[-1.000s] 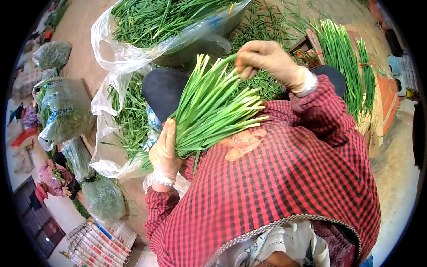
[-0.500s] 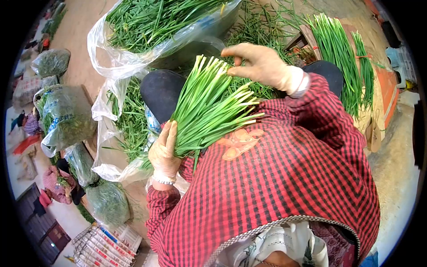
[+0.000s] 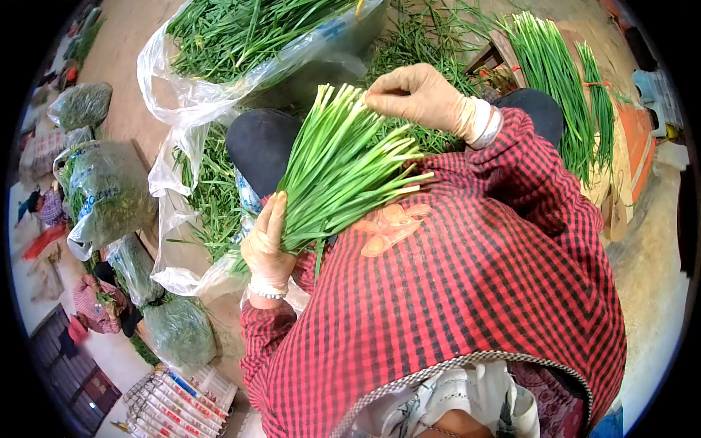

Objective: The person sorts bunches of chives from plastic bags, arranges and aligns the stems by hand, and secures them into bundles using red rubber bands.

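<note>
My left hand, in a pale glove, is closed around the leafy part of a fanned bunch of garlic chives. The bunch's pale cut ends point up and to the right, over my lap. At the upper pale ends, my gloved right hand is pinched, thumb against fingers, on stalk tips at the bunch's edge. How many stalks it grips is hidden by the fingers. Loose green leaves lie beyond the right hand.
An open clear plastic bag of greens stands ahead. Tied chive bundles lie on a board at the right. Several filled bags line the left, where another person sits. A stack of printed packaging is at lower left.
My right thumb and fingers have come together from a spread pose onto the stalk ends. My left hand keeps its hold; the view has shifted slightly.
</note>
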Motion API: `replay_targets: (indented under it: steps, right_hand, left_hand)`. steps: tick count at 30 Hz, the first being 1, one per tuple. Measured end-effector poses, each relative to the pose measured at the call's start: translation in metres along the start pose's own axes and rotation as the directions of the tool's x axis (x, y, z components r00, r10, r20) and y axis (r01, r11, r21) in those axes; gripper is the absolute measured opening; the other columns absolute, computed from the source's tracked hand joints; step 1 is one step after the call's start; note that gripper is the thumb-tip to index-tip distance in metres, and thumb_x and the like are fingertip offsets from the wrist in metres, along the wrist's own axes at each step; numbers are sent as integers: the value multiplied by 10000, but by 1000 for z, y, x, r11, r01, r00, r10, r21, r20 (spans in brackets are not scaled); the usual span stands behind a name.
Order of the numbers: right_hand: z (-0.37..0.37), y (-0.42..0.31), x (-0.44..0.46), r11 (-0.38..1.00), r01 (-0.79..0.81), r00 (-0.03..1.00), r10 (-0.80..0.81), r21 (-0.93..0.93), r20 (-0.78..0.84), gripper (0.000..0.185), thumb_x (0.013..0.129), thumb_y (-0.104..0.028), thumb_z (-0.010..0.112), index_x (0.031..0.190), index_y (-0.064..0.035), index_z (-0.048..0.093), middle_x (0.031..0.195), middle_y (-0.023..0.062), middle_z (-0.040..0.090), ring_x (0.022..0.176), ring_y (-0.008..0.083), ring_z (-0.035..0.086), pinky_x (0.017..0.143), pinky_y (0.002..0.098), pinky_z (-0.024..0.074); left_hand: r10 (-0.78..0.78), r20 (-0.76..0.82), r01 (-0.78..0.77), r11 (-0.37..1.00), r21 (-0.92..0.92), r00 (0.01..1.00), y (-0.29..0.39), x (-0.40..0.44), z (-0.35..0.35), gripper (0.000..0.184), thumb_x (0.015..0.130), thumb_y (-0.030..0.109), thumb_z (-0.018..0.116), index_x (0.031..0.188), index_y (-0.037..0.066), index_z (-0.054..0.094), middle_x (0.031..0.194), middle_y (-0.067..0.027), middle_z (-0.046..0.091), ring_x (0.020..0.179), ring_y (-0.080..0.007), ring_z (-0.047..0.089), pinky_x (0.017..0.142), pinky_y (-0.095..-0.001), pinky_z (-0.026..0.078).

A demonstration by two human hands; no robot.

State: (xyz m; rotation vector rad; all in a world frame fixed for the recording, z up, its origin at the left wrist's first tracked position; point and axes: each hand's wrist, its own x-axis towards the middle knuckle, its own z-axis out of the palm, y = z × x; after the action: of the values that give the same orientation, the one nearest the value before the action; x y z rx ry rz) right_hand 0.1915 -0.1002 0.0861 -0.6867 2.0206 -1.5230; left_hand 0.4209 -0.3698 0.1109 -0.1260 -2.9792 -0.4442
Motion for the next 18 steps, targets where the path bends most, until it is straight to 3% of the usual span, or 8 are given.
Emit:
replay_targets:
  steps: [4, 7, 9, 10, 11, 14, 16, 18]
  right_hand:
    - [-28, -26, -6, 961, -176, 967, 209, 214, -145, 182, 871, -250, 660, 861, -80, 725, 715, -32, 632, 614, 36, 526, 557, 173, 416]
    - [-70, 11, -14, 987, -113, 953, 139, 112, -268, 331, 867, -251, 622, 1128, -52, 663, 928, 69, 689, 788, 132, 647, 714, 239, 523]
    - [-85, 82, -28, 722, -54, 928, -219, -690, -302, 472, 848, -198, 605, 1286, -29, 553, 1165, 178, 634, 1038, 248, 631, 907, 314, 496]
    - [-80, 64, -42, 655, -276, 961, 172, -704, -216, 588, 804, -207, 616, 1340, -1, 487, 1338, 229, 522, 1225, 318, 527, 1046, 363, 412]
    - [-74, 47, -47, 685, -337, 904, 428, -646, -18, 638, 811, -295, 636, 1352, 5, 477, 1337, 230, 525, 1232, 320, 522, 1052, 371, 405]
    - [-30, 18, -52, 837, -369, 662, 542, -404, 518, 886, 849, -503, 645, 1385, 130, 334, 1396, 312, 417, 1298, 348, 440, 1095, 363, 346]
    - [0, 36, -54, 963, -247, 813, 265, -105, 518, 996, 850, -510, 656, 1460, 99, 157, 1464, 292, 324, 1376, 329, 327, 1139, 372, 271]
    - [13, 19, -42, 884, -185, 923, 6, 429, 385, 930, 849, -539, 650, 1459, 40, 253, 1451, 208, 388, 1340, 298, 384, 1119, 378, 306]
  left_hand:
    - [-27, -32, 22, 986, -163, 999, 4, 9, -2, 706, 669, 92, 775, 1331, 114, 530, 1174, -111, 654, 993, -285, 668, 787, -331, 539]
    - [-166, 43, 169, 899, -404, 985, 5, 13, -2, 665, 727, 6, 741, 1346, 67, 507, 1293, -121, 599, 1139, -245, 613, 937, -324, 489]
    - [-170, 25, 162, 872, -463, 985, 7, 21, -4, 644, 758, -24, 724, 1355, 46, 493, 1306, -123, 591, 1136, -206, 605, 966, -311, 464]
    - [-194, 31, 182, 838, -515, 980, 6, 27, -3, 644, 761, -34, 719, 1357, 37, 489, 1303, -122, 591, 1128, -194, 603, 972, -309, 459]
    - [-218, 37, 200, 799, -568, 975, 6, 33, -2, 643, 763, -45, 714, 1359, 28, 484, 1300, -121, 592, 1121, -183, 601, 979, -307, 453]
    - [-239, 46, 221, 782, -583, 970, 21, 62, -3, 628, 779, -48, 689, 1365, 40, 480, 1258, -109, 619, 1094, -173, 608, 951, -298, 466]
    - [-254, 12, 223, 824, -520, 967, 38, 85, -2, 627, 788, -44, 671, 1372, 81, 481, 1214, -112, 647, 1060, -169, 626, 914, -293, 485]
    - [-191, -95, 126, 878, -462, 977, 62, 109, 3, 639, 782, 10, 699, 1375, 105, 481, 1195, -126, 652, 1047, -188, 646, 888, -299, 504]
